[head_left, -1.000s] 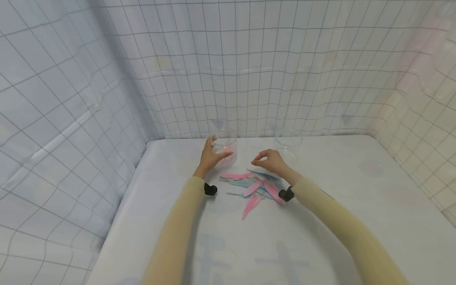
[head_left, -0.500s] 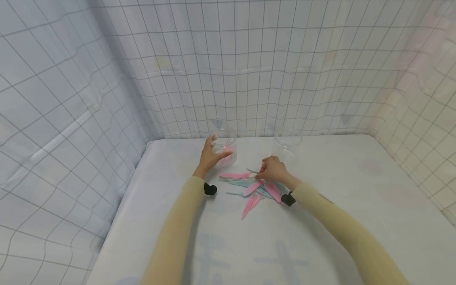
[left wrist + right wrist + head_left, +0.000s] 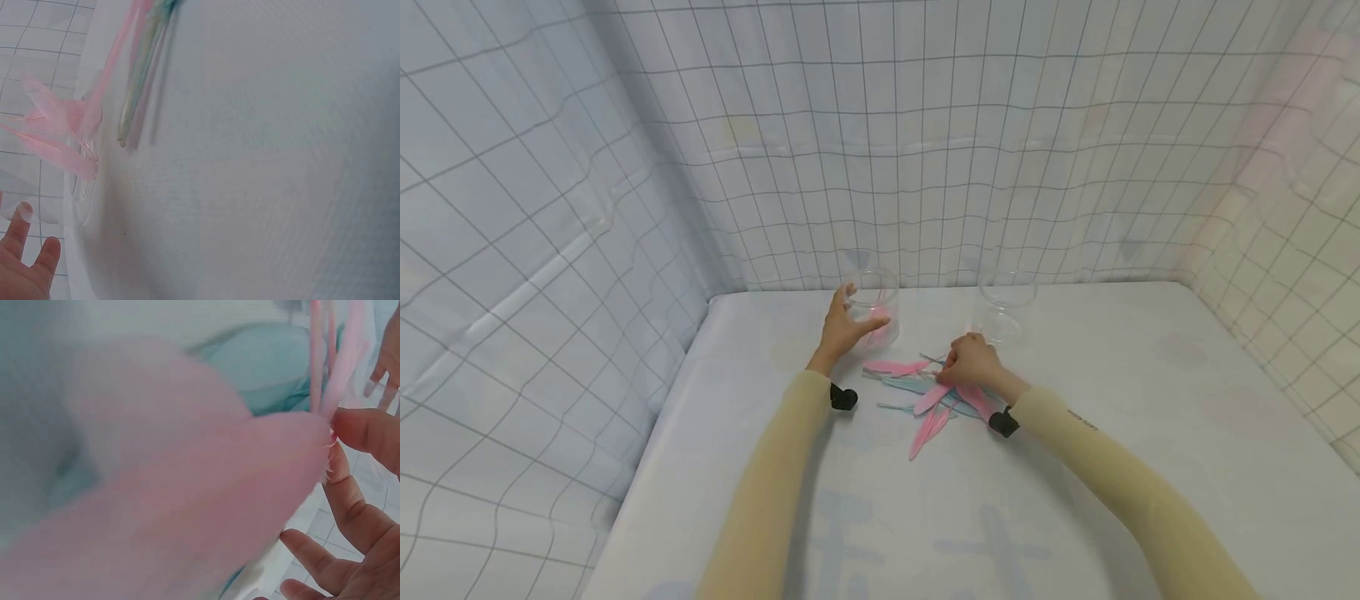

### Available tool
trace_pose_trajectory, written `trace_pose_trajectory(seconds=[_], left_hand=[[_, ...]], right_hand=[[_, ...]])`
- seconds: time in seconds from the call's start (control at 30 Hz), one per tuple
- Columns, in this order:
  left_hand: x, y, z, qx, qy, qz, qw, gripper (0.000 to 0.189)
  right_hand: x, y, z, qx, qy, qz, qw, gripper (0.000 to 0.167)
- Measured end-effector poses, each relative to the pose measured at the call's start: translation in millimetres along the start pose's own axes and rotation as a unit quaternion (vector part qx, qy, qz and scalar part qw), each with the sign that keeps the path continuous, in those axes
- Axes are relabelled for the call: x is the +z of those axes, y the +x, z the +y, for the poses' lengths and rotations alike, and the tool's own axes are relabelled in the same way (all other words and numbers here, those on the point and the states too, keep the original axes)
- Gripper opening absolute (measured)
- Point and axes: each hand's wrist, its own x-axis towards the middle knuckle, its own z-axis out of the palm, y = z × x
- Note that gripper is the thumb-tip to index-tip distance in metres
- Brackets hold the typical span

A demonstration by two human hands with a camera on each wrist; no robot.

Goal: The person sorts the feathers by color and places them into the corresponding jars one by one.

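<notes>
In the head view my left hand [image 3: 839, 335] holds a clear round jar [image 3: 892, 335], thumb across its front and fingers at its left side. Pink feathers [image 3: 62, 150] stand inside that jar, plainer in the left wrist view. My right hand [image 3: 976, 363] is over a loose pile of pink and pale blue feathers on the table. Seen from the right wrist, thumb and index finger pinch a pink feather [image 3: 250, 475] at its quill end, while the other fingers are spread. A blue feather [image 3: 269, 369] lies beneath it.
A second clear jar [image 3: 1009, 312] stands at the back right, behind my right hand. More pink feathers [image 3: 925, 433] lie at the pile's front edge on the white table [image 3: 880, 533]. Gridded white curtains [image 3: 925, 167] enclose the back and sides.
My right hand has come down from above the pile to the feathers and now pinches a pink one. The left hand keeps its place on the jar.
</notes>
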Motion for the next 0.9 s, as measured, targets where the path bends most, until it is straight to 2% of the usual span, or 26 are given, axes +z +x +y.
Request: trace_pose_trajectory(seconds=[0.23,0.37,0.53,0.7,0.9], left_hand=[[0.1,-0.3,1.1,-0.004,0.001,0.0,1.0,0.1],[0.6,0.0,0.9,-0.004,0.003,0.003,1.0,0.099],[-0.3,0.6,-0.5,-0.005,0.002,0.001,1.0,0.1],[-1.8,0.4,-0.6,-0.002,-0.003,0.002,1.0,0.1],[-0.5,-0.2,0.6,-0.001,-0.013,0.001,0.9999,0.1]], right_hand=[[-6.0,4.4,2.3,0.016,0.037,-0.004,0.9992,0.023],[-12.4,3.9,2.4,0.022,0.085,-0.012,0.9961,0.024],[-19.3,3.5,-1.6,0.034,0.16,-0.015,0.9864,0.025],[-23.4,6.6,-8.5,0.02,0.2,0.001,0.9796,0.03],[-29.3,15.8,-19.7,-0.003,0.249,0.042,0.9676,0.036]])
